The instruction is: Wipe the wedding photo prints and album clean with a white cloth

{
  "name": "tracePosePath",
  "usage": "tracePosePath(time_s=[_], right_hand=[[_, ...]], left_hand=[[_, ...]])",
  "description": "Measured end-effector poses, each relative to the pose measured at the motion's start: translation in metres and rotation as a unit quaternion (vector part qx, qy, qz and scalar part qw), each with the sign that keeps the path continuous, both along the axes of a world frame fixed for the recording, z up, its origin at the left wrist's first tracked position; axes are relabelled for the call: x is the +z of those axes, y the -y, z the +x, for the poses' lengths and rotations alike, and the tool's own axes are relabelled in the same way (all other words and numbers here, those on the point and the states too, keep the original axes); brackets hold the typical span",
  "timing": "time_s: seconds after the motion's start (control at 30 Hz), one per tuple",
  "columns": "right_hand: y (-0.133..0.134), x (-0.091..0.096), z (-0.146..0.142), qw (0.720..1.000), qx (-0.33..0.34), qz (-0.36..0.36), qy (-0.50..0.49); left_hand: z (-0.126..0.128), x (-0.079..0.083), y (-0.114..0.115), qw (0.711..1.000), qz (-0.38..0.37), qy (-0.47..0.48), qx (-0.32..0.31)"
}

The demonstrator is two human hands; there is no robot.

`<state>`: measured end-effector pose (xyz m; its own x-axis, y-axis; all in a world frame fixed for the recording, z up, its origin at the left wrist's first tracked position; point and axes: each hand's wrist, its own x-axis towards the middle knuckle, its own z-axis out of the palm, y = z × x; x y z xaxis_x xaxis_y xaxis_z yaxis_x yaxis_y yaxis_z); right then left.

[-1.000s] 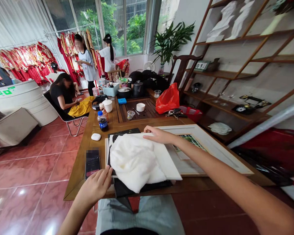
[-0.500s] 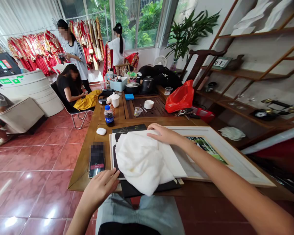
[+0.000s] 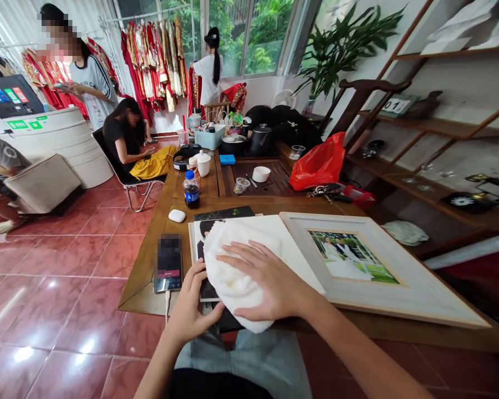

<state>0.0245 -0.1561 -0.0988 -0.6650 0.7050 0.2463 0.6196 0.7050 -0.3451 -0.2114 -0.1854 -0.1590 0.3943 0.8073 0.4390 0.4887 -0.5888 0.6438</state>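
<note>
The white cloth (image 3: 233,274) lies bunched on a white board (image 3: 274,233) at lower centre, with the right hand (image 3: 270,288) spread flat atop it, the left hand (image 3: 193,310) at the board's near-left corner, its grip unclear, beside a phone (image 3: 168,263).

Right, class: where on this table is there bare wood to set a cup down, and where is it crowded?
Bare patches of the table: the left edge between earbud case and phone, and the strip between tray and frame. Crowded: the far end around the kettle, and the near middle under the cloth, left hand and right hand.
</note>
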Motion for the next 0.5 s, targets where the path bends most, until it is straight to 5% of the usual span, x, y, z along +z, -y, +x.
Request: tracePosePath(time_s=[0.5], right_hand=[[0.037, -0.032, 0.057, 0.961, -0.253, 0.113, -0.02]], left_hand=[[0.0, -0.007, -0.003, 0.999, -0.01, 0.047, -0.005]])
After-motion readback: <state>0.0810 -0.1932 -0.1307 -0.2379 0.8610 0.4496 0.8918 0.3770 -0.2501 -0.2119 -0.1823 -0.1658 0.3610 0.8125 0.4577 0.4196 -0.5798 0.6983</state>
